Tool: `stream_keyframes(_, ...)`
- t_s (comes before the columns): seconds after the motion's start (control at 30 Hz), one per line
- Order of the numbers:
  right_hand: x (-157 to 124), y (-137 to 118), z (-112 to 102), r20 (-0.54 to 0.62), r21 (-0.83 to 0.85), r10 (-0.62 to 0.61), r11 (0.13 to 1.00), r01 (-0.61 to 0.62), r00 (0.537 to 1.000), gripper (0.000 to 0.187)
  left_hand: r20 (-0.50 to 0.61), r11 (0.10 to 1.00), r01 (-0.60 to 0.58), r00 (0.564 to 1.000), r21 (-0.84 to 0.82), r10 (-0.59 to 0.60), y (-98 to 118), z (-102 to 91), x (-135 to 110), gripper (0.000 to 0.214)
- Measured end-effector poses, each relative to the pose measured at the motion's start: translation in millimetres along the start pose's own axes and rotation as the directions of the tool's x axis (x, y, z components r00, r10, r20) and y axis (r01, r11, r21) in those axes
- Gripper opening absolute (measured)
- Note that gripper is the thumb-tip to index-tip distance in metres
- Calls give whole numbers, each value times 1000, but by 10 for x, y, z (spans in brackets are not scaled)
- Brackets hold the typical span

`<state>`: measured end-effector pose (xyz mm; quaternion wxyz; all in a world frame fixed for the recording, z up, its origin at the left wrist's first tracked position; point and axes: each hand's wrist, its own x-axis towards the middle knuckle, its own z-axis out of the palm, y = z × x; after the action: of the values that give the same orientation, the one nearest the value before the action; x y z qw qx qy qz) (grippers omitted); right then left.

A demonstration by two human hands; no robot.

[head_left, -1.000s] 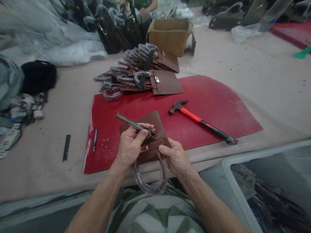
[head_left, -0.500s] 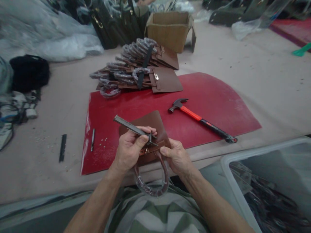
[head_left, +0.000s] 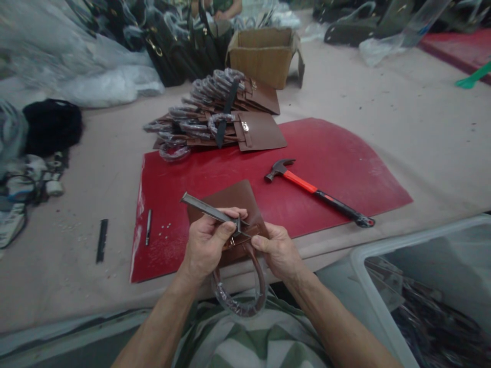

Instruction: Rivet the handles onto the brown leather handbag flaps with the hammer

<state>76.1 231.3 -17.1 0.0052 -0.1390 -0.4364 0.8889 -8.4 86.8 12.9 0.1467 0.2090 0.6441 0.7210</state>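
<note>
Metal tool (head_left: 207,208) over brown bag panel (head_left: 236,197), at the red mat's (head_left: 330,153) near edge.
My left hand (head_left: 205,245) is closed round the tool's shaft; my right hand (head_left: 278,249) grips the panel's side, thumb near its handle (head_left: 262,276).

I have both bare arms in view, converging from the bottom edge toward the lower centre of the frame. My left forearm (head_left: 161,312) slants up and rightward; my left hand (head_left: 207,245) is closed in a pinch, its thumb (head_left: 224,232) aimed up and right, with fingertips showing beyond it. My right forearm (head_left: 330,317) slants up and leftward from the lower right. On my right hand (head_left: 278,250), the right thumb (head_left: 261,243) lies on top, pointing left, and most fingers are hidden underneath. The hands stand near each other, apart.
</note>
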Motion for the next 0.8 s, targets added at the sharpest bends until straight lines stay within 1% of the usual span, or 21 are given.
stream_keyframes(0.17,7,16,-3,4,-11,-17,1000,17,1000,33,10,998,-1,1000,60,0,35,11,0,18)
stream_keyframes(0.27,-2,7,-4,19,-18,-36,999,36,999,30,7,998,23,1000,61,-24,59,26,22,17)
stream_keyframes(0.37,-23,-3,-40,64,-57,-46,997,50,997,34,-1,996,62,998,63,-62,76,45,52,19)
stream_keyframes(0.47,-44,13,-103,87,-126,-21,992,32,996,38,3,994,101,995,50,-102,81,57,69,21)
stream_keyframes(0.6,-55,50,-144,59,-181,-28,983,38,998,34,0,992,125,992,-8,-125,70,56,70,22)
stream_keyframes(0.8,-45,20,-69,13,-170,-36,985,38,999,33,5,990,138,990,-15,-138,47,47,74,21)
